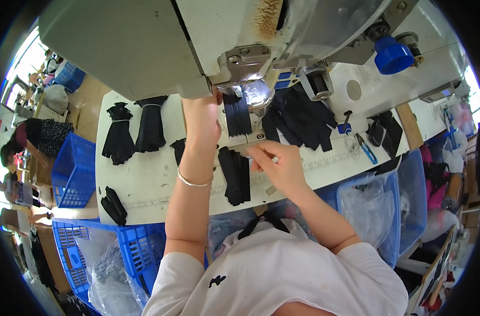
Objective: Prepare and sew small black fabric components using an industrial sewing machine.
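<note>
My left hand [202, 118], a bracelet on its forearm, reaches up beneath the head of a sewing machine [245, 60]. Its fingers are mostly hidden there, so what they hold does not show. Beside it, flat black fabric strips [237, 117] lie under the lit needle area. My right hand [281, 167] is just right of a stack of black strips [234, 176] at the table's near edge. Thumb and fingers are drawn together in a pinch; whatever is between them is too small to make out.
Tied black bundles [119, 134] lie at left on the white table [155, 176]. A larger black pile [300, 118] sits right of the needle. Blue-handled snips [367, 150] rest farther right. Blue crates [137, 250] and a plastic-filled blue bin [369, 205] stand below. People work at far left.
</note>
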Demonstrator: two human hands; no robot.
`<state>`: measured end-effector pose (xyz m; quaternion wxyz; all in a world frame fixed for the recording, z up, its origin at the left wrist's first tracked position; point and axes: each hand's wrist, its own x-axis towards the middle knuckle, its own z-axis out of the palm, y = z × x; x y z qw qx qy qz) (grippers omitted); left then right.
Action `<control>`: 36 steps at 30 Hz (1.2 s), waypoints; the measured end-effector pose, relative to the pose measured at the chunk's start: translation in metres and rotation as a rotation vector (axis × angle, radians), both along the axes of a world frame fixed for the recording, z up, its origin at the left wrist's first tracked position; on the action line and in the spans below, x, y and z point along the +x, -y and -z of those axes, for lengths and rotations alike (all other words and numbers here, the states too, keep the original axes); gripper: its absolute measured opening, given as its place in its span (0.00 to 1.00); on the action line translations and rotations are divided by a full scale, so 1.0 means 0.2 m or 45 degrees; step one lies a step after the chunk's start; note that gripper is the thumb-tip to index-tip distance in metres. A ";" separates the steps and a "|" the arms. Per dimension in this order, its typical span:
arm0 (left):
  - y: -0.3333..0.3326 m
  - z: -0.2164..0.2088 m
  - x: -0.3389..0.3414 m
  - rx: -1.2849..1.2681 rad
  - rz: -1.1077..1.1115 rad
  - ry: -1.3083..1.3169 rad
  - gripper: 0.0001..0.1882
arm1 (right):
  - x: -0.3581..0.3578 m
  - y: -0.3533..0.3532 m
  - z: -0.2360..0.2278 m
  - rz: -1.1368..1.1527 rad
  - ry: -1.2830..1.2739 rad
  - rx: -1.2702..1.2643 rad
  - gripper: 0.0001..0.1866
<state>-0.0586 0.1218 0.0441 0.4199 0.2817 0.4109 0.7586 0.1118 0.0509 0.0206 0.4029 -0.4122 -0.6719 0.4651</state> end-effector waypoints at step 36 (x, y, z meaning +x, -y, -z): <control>0.23 0.24 0.45 0.669 0.276 -1.951 0.19 | 0.39 -0.22 -0.08 0.266 -0.120 -0.162 0.20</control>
